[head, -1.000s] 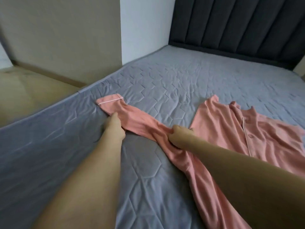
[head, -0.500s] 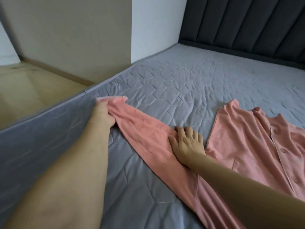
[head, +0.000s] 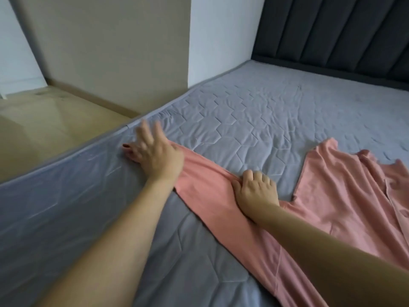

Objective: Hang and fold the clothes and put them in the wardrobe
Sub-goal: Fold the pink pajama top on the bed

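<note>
Grey quilted bed (head: 254, 120), dark headboard (head: 332, 34)

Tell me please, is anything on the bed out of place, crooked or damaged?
Nothing looks damaged or spilled. The pink shirt is not yet tidy: its body lies wrinkled, and its long sleeve stretches out to the mattress edge. The left hand rests at the cuff end, and the right hand presses the sleeve.
</note>
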Demonstrator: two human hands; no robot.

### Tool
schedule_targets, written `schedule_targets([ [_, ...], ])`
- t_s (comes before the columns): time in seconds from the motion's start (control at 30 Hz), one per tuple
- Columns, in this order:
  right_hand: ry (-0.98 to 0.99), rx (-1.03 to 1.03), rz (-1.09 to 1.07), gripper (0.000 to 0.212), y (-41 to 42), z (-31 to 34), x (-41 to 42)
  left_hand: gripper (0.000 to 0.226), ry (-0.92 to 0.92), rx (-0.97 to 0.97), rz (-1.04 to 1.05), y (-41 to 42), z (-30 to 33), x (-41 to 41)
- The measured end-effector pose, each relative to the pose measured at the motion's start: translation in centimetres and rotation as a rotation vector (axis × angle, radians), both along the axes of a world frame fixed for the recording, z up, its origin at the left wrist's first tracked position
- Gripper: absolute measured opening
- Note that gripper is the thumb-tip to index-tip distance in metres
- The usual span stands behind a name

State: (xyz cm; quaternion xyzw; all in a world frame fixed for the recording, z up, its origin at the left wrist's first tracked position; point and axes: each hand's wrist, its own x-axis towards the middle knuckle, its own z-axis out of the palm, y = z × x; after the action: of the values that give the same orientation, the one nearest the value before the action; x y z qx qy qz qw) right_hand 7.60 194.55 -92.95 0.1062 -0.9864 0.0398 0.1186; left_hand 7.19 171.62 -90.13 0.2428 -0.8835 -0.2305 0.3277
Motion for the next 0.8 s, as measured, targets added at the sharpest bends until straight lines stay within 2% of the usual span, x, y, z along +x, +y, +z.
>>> schedule_targets([
  [0.07,0.082,0.049,0.007,0.044,2.4,1.0,0.7,0.055,-0.247,-0.186,-0.262,2.7,-2.4,0.5],
  [0.1,0.127,0.074,0.035,0.047,4.0,1.5,1.1,0.054,-0.353,-0.231,-0.284,3.0,-3.3,0.6],
  [0.17,0.135,0.100,0.083,0.053,7.2,2.2,2.3,0.053,-0.408,-0.259,-0.158,2.4,-3.2,0.3],
  [0.27,-0.039,0.067,0.030,0.064,9.8,1.2,3.7,0.039,-0.436,-0.406,0.008,0.0,-0.7,-1.0],
  [0.4,-0.124,-0.031,-0.087,0.070,9.3,-1.7,4.5,0.053,-0.668,-0.330,0.093,-0.5,2.9,-2.9],
  [0.43,-0.135,-0.081,-0.084,0.071,9.3,-1.9,4.3,0.056,-0.662,-0.288,-0.013,1.2,3.1,-3.3],
  [0.5,-0.165,-0.225,-0.058,0.071,10.0,-1.5,3.7,0.058,-0.610,-0.190,-0.382,5.1,1.5,-3.9],
  [0.53,-0.185,-0.324,-0.047,0.070,10.7,-1.0,3.3,0.060,-0.668,-0.165,-0.502,6.6,0.1,-3.7],
  [0.57,-0.208,-0.416,-0.045,0.070,11.6,-0.5,3.0,0.063,-0.743,-0.147,-0.527,6.7,-1.4,-3.3],
  [0.63,-0.212,-0.413,-0.087,0.070,14.0,0.3,2.4,0.068,-0.764,-0.085,-0.318,5.1,-2.8,-3.5],
  [0.7,-0.206,-0.184,-0.169,0.071,17.4,0.7,1.7,0.070,-0.757,-0.074,-0.080,5.4,-2.1,-4.8],
  [0.73,-0.217,-0.080,-0.200,0.069,19.0,1.0,1.3,0.071,-0.725,-0.088,-0.038,6.8,-1.4,-5.4],
  [0.77,-0.220,-0.011,-0.229,0.067,20.6,1.2,0.9,0.074,-0.629,-0.111,-0.096,9.4,-0.6,-5.8],
  [0.8,-0.212,0.021,-0.256,0.067,22.2,1.4,0.5,0.075,-0.498,-0.120,-0.264,12.8,-0.1,-6.1],
])
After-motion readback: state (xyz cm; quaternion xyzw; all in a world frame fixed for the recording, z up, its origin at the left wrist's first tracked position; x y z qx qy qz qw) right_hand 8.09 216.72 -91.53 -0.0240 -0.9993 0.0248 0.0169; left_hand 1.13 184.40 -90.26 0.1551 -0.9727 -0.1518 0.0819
